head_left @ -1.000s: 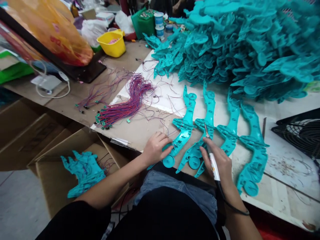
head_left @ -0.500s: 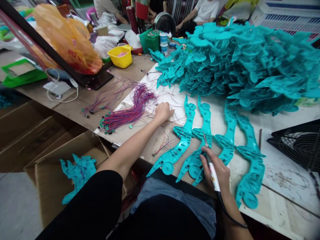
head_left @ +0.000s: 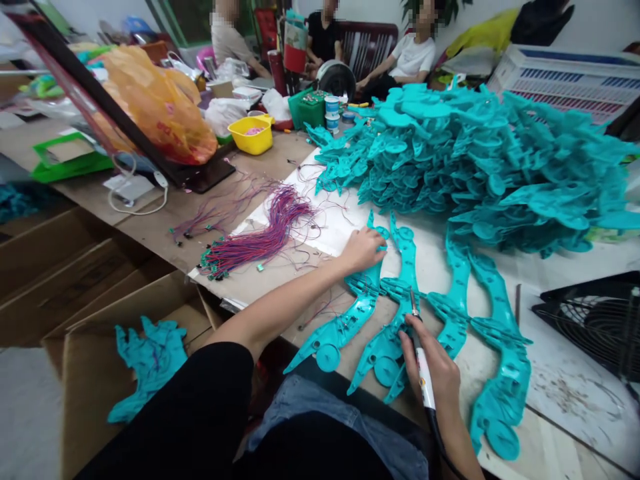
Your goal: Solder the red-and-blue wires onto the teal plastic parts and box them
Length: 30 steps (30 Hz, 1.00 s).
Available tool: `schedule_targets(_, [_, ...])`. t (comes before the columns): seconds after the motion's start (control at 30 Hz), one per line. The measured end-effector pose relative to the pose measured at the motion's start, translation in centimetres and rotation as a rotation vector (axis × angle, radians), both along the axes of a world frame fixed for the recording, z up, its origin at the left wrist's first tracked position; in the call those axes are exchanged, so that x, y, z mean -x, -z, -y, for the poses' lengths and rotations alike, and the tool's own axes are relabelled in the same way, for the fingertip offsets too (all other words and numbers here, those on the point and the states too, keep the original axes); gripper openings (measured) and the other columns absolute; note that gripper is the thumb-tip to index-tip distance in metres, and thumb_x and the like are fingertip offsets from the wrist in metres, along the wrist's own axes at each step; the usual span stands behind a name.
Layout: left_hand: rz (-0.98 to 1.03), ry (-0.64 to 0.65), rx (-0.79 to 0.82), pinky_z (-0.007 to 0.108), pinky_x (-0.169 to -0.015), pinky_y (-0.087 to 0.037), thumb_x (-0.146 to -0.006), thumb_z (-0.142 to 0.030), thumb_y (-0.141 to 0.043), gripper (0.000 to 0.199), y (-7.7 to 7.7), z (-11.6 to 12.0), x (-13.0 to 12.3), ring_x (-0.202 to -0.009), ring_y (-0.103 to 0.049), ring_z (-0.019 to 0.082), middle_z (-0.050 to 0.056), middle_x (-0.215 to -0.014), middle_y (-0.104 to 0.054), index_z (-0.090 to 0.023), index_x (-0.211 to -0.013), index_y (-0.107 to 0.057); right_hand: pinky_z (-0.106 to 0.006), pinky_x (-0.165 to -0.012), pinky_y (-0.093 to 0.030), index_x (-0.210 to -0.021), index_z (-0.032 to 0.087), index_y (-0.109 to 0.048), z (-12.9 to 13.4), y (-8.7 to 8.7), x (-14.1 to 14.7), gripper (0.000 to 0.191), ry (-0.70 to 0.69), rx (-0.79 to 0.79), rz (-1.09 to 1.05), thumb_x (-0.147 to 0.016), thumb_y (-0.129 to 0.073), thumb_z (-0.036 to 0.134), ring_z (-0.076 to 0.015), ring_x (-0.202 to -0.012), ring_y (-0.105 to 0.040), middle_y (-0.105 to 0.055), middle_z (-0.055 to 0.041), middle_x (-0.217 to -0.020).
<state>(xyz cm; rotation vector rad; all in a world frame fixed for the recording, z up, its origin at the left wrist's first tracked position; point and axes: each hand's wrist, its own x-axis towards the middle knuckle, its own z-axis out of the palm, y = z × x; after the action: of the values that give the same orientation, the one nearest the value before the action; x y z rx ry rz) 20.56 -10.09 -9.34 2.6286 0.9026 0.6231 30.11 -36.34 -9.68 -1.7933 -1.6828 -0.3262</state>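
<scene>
Teal plastic piece (head_left: 361, 310) on the table (head_left: 150, 227) touching with curled fingers of the left hand (head_left: 361, 252), impossible to tell if pinching anything, while grasping the soldering iron (head_left: 425, 377) pen-like in the right hand (head_left: 443, 367), likely sparing skin the metal tip (head_left: 413, 301).

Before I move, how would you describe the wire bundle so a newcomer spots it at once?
Start from the big heap of teal plastic parts and look left, towards the open cardboard box. Between them lies the wire bundle, red and purple-blue, bent in a curve, with green and black bits at one end. Unlike the sparse loose wires beside it, its strands are packed thickly together.
</scene>
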Motion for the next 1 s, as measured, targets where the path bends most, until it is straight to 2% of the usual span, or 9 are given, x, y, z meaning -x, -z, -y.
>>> schedule_targets(0.07, [-0.098, -0.004, -0.042, 0.045, -0.096, -0.045, -0.093, -0.042, -0.062, 0.037, 0.3, 0.7, -0.1, -0.121, -0.053, 0.033, 0.015, -0.121, -0.067, -0.014, -0.117, -0.068, -0.031, -0.083, -0.059, -0.132, 0.022, -0.061, -0.3, 0.1, -0.3, 0.038, -0.011, 0.021, 0.048, -0.095, -0.059, 0.030, -0.0219, -0.093, -0.075, -0.075, -0.0082, -0.115])
schedule_targets(0.13, [-0.152, -0.038, -0.072, 0.044, -0.096, -0.045, -0.095, -0.046, -0.059, 0.044, 0.6, 0.7, 0.2, -0.122, -0.051, 0.033, 0.017, -0.121, -0.066, -0.012, -0.120, -0.066, -0.031, -0.082, -0.058, -0.131, 0.021, -0.061, -0.8, 0.3, -0.6, 0.037, -0.011, 0.047, 0.105, -0.097, -0.057, 0.033, -0.0218, -0.090, -0.075, -0.075, -0.0089, -0.112])
schedule_targets(0.37, [-0.172, -0.169, -0.081, 0.041, -0.103, -0.044, -0.099, -0.036, -0.051, 0.036, 1.3, -2.0, 2.4, -0.118, -0.054, 0.031, 0.017, -0.111, -0.068, -0.009, -0.113, -0.069, -0.030, -0.076, -0.055, -0.129, 0.018, -0.063, -1.6, 0.3, -0.3, 0.037, 0.034, 0.111, 0.087, -0.100, -0.049, 0.038, -0.0209, -0.084, -0.071, -0.075, -0.0101, -0.100])
schedule_targets(0.5, [-0.111, -0.105, -0.014, 0.040, -0.104, -0.045, -0.098, -0.030, -0.051, 0.032, 1.6, -2.9, 2.3, -0.121, -0.054, 0.031, 0.017, -0.117, -0.067, -0.009, -0.115, -0.068, -0.030, -0.072, -0.055, -0.128, 0.018, -0.064, -1.9, 0.4, 0.0, 0.037, 0.097, 0.083, 0.114, -0.100, -0.049, 0.037, -0.0212, -0.081, -0.072, -0.075, -0.0098, -0.099])
schedule_targets(0.63, [-0.087, -0.055, 0.034, 0.036, -0.103, -0.047, -0.097, -0.027, -0.056, 0.027, 1.2, -4.0, 1.3, -0.122, -0.057, 0.027, 0.015, -0.123, -0.066, -0.012, -0.117, -0.065, -0.031, -0.069, -0.054, -0.129, 0.018, -0.064, -2.7, 0.4, -0.1, 0.040, 0.148, 0.047, 0.107, -0.099, -0.049, 0.040, -0.0236, -0.083, -0.073, -0.076, -0.0099, -0.104])
schedule_targets(0.73, [-0.076, -0.057, 0.029, 0.034, -0.101, -0.048, -0.095, -0.030, -0.061, 0.036, 0.6, -4.8, 0.7, -0.120, -0.058, 0.025, 0.014, -0.122, -0.066, -0.011, -0.126, -0.059, -0.034, -0.067, -0.055, -0.127, 0.016, -0.065, -3.3, 0.3, -0.1, 0.046, 0.160, 0.029, 0.053, -0.098, -0.047, 0.046, -0.0277, -0.084, -0.074, -0.076, -0.0122, -0.106])
schedule_targets(0.8, [-0.019, -0.048, -0.013, 0.035, -0.102, -0.048, -0.092, -0.035, -0.066, 0.048, 0.3, -5.0, 0.8, -0.122, -0.057, 0.027, 0.018, -0.125, -0.063, -0.008, -0.130, -0.056, -0.037, -0.066, -0.055, -0.128, 0.014, -0.065, -3.7, 0.2, -0.2, 0.051, 0.183, 0.035, 0.017, -0.098, -0.045, 0.050, -0.0319, -0.086, -0.075, -0.075, -0.0150, -0.109])
schedule_targets(0.9, [0.138, -0.088, -0.100, 0.040, -0.103, -0.047, -0.089, -0.044, -0.069, 0.054, 0.1, -5.2, 2.5, -0.122, -0.055, 0.030, 0.021, -0.126, -0.060, -0.007, -0.127, -0.059, -0.039, -0.062, -0.055, -0.131, 0.014, -0.064, -4.1, 0.2, -0.4, 0.058, 0.220, 0.063, -0.010, -0.098, -0.042, 0.056, -0.0358, -0.083, -0.075, -0.076, -0.0160, -0.106])
schedule_targets(1.0, [0.272, -0.175, -0.129, 0.038, -0.102, -0.047, -0.092, -0.036, -0.065, 0.029, -0.5, -5.7, 7.2, -0.114, -0.059, 0.027, 0.017, -0.116, -0.065, -0.012, -0.107, -0.067, -0.041, -0.059, -0.055, -0.130, 0.017, -0.066, -4.4, 0.2, -0.6, 0.062, 0.241, 0.063, -0.018, -0.095, -0.042, 0.063, -0.0363, -0.078, -0.075, -0.077, -0.0144, -0.101])
